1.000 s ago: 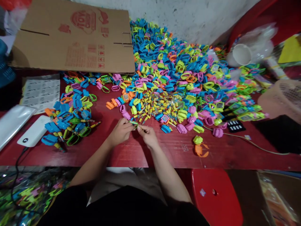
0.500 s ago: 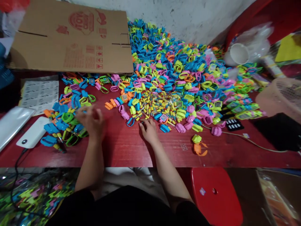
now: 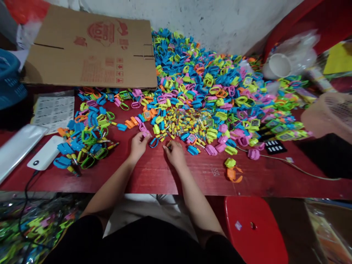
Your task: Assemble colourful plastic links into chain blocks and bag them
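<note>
My left hand [image 3: 138, 146] is at the front of the heap, its fingers closed on the edge of a pink toy watch [image 3: 144, 129]. My right hand [image 3: 175, 153] rests on the table with thumb and fingers curled together, and what is between them is hidden. Just beyond it lies a pile of small yellow-ended clear tubes [image 3: 187, 123]. Between my hands sits a blue toy watch [image 3: 154, 142]. To the left is a group of toy watches [image 3: 89, 137] mixed with yellow-ended tubes. Behind everything rises a large heap of colourful toy watches [image 3: 198, 79].
A flattened cardboard box [image 3: 68, 47] covers the back left. A white power bank [image 3: 46, 153] and a plastic bag [image 3: 23, 146] lie at the left. On the right are a cable [image 3: 297, 169], a black cloth-like item [image 3: 324, 154] and a pink basket [image 3: 324, 113]. A red stool [image 3: 255, 227] stands below.
My left hand has moved right, from the left group to the pink toy watch. A blue toy watch and a tube now lie near that group. My right hand stays nearly in place.
</note>
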A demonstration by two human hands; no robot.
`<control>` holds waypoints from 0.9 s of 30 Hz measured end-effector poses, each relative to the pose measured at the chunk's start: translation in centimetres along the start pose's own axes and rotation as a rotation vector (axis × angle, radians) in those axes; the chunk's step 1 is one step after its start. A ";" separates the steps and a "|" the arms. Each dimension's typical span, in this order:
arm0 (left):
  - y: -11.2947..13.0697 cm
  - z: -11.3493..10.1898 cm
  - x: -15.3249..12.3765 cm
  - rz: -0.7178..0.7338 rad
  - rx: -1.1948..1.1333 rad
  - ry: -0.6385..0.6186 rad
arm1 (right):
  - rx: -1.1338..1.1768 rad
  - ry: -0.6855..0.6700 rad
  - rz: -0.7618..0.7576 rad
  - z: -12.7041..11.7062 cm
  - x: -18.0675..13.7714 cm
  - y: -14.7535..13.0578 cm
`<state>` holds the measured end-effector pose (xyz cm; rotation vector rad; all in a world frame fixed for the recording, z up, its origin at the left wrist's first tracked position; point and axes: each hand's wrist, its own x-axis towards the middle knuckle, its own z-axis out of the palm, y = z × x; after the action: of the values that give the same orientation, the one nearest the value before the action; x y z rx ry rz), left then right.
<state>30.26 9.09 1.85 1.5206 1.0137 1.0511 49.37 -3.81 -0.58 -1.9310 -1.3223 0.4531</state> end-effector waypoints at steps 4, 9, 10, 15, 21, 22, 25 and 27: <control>0.5 -1.7 0.9 -0.258 -0.406 0.083 | 0.118 0.049 0.112 -0.2 -0.3 -0.1; 1.1 -4.4 1.6 -0.540 -0.605 0.029 | 0.594 0.024 0.079 -0.1 -1.7 -1.1; 1.3 -4.7 1.4 -0.556 -0.622 0.002 | 0.669 -0.005 0.083 0.0 -2.0 -1.6; 2.1 -3.6 -0.8 -0.411 -0.557 0.006 | 0.659 -0.089 0.086 1.1 -3.8 -5.1; 2.7 -2.1 -4.2 -0.243 -0.349 0.105 | 0.448 -0.206 -0.081 2.1 -4.6 -6.9; 2.7 -2.4 -4.6 -0.235 -0.320 0.114 | 0.415 -0.226 -0.092 2.1 -4.6 -6.7; 2.3 -3.2 -5.9 -0.259 -0.266 0.122 | 0.281 -0.263 -0.132 2.0 -5.2 -5.7; 2.1 -3.4 -7.1 -0.306 -0.254 0.107 | 0.211 -0.251 -0.150 1.7 -5.9 -5.0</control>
<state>25.28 2.82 3.45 1.0752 1.1006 1.0064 42.63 -7.53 1.27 -1.6282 -1.5003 0.7465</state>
